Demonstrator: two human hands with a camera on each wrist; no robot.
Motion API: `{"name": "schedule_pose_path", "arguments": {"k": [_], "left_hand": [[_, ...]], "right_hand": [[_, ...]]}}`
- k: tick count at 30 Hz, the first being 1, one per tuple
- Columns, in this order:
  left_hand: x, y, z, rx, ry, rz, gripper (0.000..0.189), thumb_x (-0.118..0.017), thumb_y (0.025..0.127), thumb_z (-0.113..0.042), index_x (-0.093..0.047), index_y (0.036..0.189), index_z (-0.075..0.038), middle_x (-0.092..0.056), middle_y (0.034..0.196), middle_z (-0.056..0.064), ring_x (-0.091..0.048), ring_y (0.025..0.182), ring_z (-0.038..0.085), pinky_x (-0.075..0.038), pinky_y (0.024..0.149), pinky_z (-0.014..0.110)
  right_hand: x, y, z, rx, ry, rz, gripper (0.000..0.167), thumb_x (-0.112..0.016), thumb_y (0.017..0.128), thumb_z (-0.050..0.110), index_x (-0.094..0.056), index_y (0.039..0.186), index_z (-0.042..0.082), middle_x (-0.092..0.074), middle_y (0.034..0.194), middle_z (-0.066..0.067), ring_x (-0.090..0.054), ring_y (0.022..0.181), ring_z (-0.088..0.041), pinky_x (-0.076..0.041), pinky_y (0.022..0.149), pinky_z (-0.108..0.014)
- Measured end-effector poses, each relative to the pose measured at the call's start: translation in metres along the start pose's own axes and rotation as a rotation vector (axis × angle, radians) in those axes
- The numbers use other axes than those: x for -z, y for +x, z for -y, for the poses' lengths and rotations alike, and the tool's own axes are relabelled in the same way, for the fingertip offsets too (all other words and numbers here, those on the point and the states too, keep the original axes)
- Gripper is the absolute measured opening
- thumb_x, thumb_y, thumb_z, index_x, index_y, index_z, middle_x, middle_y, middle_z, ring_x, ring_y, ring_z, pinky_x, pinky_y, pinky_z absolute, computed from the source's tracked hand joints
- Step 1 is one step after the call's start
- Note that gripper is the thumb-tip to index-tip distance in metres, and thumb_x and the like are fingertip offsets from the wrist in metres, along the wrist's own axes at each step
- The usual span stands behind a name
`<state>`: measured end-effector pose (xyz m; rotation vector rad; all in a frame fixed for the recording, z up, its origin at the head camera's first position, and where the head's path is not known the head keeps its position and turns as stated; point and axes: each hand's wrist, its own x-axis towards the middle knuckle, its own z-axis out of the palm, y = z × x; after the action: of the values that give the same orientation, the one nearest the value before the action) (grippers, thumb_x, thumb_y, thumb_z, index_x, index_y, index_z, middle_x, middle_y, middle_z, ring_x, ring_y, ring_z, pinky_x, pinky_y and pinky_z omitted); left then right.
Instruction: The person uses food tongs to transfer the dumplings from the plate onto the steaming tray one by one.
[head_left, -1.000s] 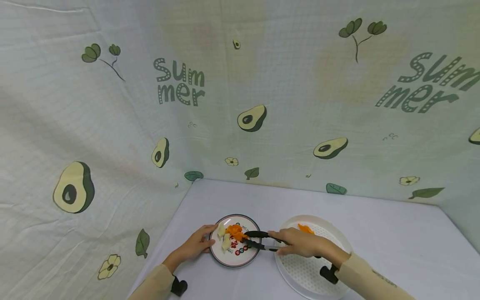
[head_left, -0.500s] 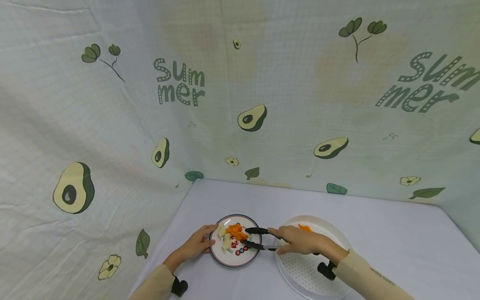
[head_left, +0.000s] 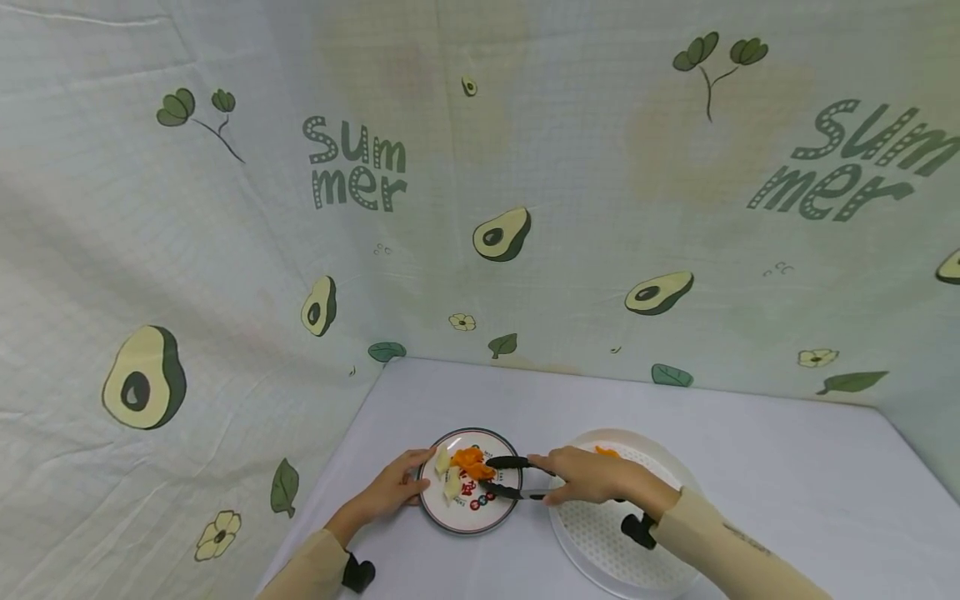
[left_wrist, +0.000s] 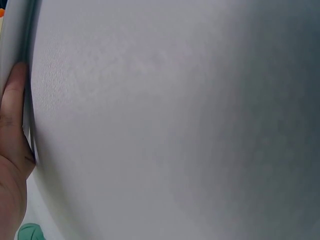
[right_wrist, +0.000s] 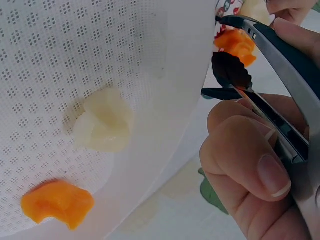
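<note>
My left hand [head_left: 390,486] holds the left rim of a small patterned plate [head_left: 468,526], thumb over the edge. Several crumpled orange pieces [head_left: 470,458] and pale yellowish pieces [head_left: 452,484] of food lie on it. From the right, my right hand [head_left: 588,475] grips black-and-silver tongs [head_left: 506,462]. Their black tips are spread apart over the plate's right half, close to the orange pieces, with nothing between them. In the right wrist view, thumb and fingers curl round the tongs' arms. The left wrist view shows the fingers at the plate's edge.
Under my right forearm stands a large round white perforated tray [head_left: 600,550]. The right wrist view shows one orange piece [right_wrist: 57,202] and one pale piece [right_wrist: 105,121] in it. Printed cloth [head_left: 570,167] hangs behind and to the left of the white table [head_left: 450,387].
The tongs' tips have spread apart, away from the orange pieces on the plate. My right hand has shifted slightly left. The left hand and plate stay in place.
</note>
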<state>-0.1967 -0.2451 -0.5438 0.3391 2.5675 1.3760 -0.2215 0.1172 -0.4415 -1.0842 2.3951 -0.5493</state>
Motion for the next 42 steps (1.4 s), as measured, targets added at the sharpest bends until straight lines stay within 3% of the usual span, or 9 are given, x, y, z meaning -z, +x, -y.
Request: {"name": "schedule_pose_path", "arguments": {"k": [9,22,27,34,42], "left_hand": [[-0.002,0.001,0.001,0.0,-0.025,0.008,0.057,-0.063,0.099,-0.013,-0.042,0.151,-0.004,-0.041,0.147,0.024,-0.045,0.07,0.014,-0.049,0.06,0.023],[-0.002,0.0,-0.001,0.013,-0.05,0.001,0.058,-0.063,0.099,-0.012,-0.041,0.151,-0.004,-0.041,0.147,0.022,-0.048,0.069,0.014,-0.052,0.06,0.024],[-0.001,0.0,0.001,0.015,-0.024,0.003,0.058,-0.063,0.099,-0.013,-0.041,0.152,-0.005,-0.041,0.147,0.021,-0.047,0.07,0.013,-0.051,0.061,0.023],[0.0,0.002,0.003,-0.029,-0.016,0.018,0.057,-0.061,0.099,-0.01,-0.039,0.152,-0.002,-0.041,0.147,0.021,-0.046,0.067,0.009,-0.05,0.06,0.021],[0.0,0.003,0.005,-0.019,-0.019,0.012,0.057,-0.062,0.099,-0.01,-0.04,0.151,-0.003,-0.041,0.146,0.021,-0.046,0.067,0.009,-0.05,0.06,0.021]], "right_hand": [[-0.006,0.001,0.003,-0.033,-0.008,0.004,0.064,-0.07,0.094,0.03,-0.048,0.145,-0.002,-0.059,0.134,-0.021,-0.058,0.122,-0.029,-0.047,0.101,-0.041],[-0.003,-0.007,-0.003,0.026,0.005,-0.048,0.066,-0.067,0.096,0.033,-0.046,0.146,-0.004,-0.058,0.135,-0.021,-0.057,0.122,-0.03,-0.047,0.101,-0.044],[0.003,-0.015,-0.006,0.035,0.048,-0.072,0.067,-0.066,0.097,0.035,-0.044,0.147,-0.003,-0.057,0.137,-0.02,-0.054,0.124,-0.033,-0.045,0.101,-0.048],[0.011,-0.028,-0.015,0.082,0.042,-0.11,0.072,-0.061,0.098,0.042,-0.041,0.147,-0.007,-0.052,0.143,-0.018,-0.053,0.126,-0.03,-0.046,0.101,-0.046],[0.021,-0.052,-0.022,0.084,0.053,-0.154,0.078,-0.055,0.098,0.052,-0.04,0.148,-0.006,-0.049,0.145,-0.018,-0.048,0.131,-0.036,-0.042,0.102,-0.054]]}}
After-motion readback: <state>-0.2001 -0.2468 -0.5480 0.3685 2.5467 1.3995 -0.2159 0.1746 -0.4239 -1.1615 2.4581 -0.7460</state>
